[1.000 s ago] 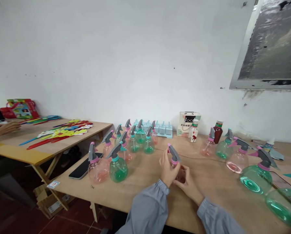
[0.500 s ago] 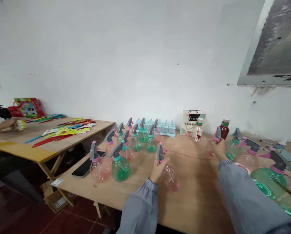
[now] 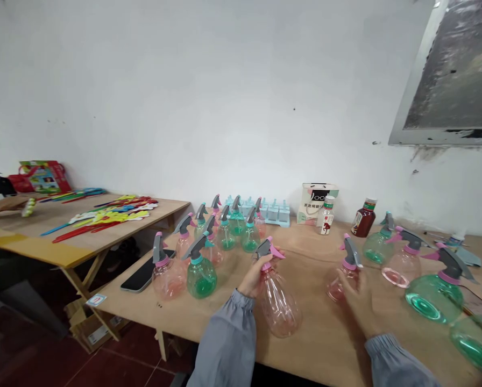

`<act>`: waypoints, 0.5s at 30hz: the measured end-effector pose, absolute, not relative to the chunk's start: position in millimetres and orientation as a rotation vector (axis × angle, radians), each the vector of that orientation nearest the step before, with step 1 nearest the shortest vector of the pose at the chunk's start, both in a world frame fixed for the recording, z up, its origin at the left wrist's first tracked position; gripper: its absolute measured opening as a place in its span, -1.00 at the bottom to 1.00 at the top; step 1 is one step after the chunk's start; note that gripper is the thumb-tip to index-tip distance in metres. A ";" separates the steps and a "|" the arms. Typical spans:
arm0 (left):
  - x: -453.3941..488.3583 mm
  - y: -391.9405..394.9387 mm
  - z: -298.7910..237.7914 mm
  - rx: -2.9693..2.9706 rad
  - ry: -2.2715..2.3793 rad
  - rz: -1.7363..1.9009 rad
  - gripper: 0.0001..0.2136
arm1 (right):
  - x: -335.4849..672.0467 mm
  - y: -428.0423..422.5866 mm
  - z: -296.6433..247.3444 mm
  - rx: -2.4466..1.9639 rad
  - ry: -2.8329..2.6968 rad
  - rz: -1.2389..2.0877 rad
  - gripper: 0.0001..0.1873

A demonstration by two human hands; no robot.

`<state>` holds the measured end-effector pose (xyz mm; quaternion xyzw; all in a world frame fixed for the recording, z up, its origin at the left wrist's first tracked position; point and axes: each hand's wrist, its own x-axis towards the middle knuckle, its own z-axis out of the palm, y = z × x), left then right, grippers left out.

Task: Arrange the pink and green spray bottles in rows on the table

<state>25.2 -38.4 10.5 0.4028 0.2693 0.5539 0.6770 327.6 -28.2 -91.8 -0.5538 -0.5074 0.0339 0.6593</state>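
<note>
My left hand (image 3: 254,275) is closed round the neck of a clear pink spray bottle (image 3: 280,309) with a grey and pink trigger head; the bottle is tilted, its base toward me. To the right, my right hand (image 3: 360,301) has its fingers round the body of a second pink spray bottle (image 3: 334,285), which is nearly upright and partly hidden by the hand. On the left part of the table stands a group of pink and green spray bottles, among them a green one (image 3: 201,279) and a pink one (image 3: 169,280) at the front.
More spray bottles, including a green one (image 3: 432,298), line the right side. A paper bag (image 3: 309,209), a white bottle (image 3: 325,217), a dark red bottle (image 3: 363,220) and light-blue moulds (image 3: 279,214) stand by the wall. A phone (image 3: 138,277) lies left. Another person's hand (image 3: 7,205) is at the far table.
My right hand has brought its pink spray bottle from beside the dark red bottle toward me. The left hand's bottle has turned, its trigger now pointing right.
</note>
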 end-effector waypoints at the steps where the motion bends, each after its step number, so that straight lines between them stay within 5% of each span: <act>1: 26.1 -37.2 10.1 0.889 0.599 1.237 -0.40 | 326.5 -27.9 -90.5 -1.260 -1.131 0.089 -0.48; 15: 33.5 -40.0 6.1 0.834 0.574 1.234 -0.57 | 320.2 -33.0 -81.2 -1.263 -1.125 0.181 -0.47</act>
